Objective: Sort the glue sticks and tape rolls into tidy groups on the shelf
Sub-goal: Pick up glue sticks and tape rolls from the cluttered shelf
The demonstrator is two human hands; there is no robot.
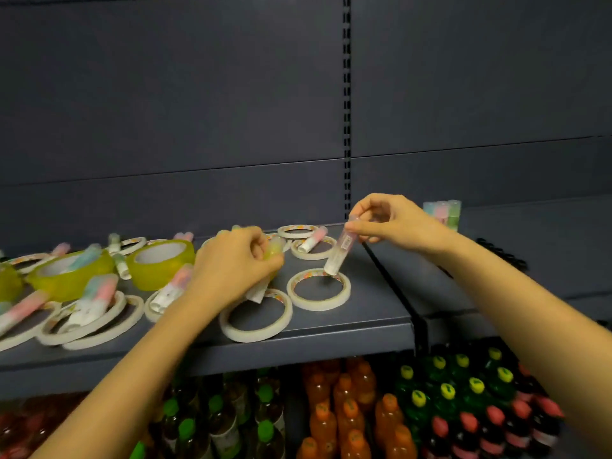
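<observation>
My right hand (394,221) pinches the cap end of a pale glue stick (337,255), which hangs tilted above a thin white tape roll (318,289). My left hand (236,260) grips a yellow-capped glue stick (274,254) over another white tape roll (256,318). Several glue sticks and thin white rolls lie mixed on the left of the shelf (347,326), with wide yellow tape rolls (160,263) among them. Three glue sticks (443,212) stand upright together on the right shelf section.
The dark shelf back panel (198,111) rises behind. A slotted upright post (346,127) divides the two shelf sections. Below the shelf stand rows of bottles with orange (351,409), green and pink caps.
</observation>
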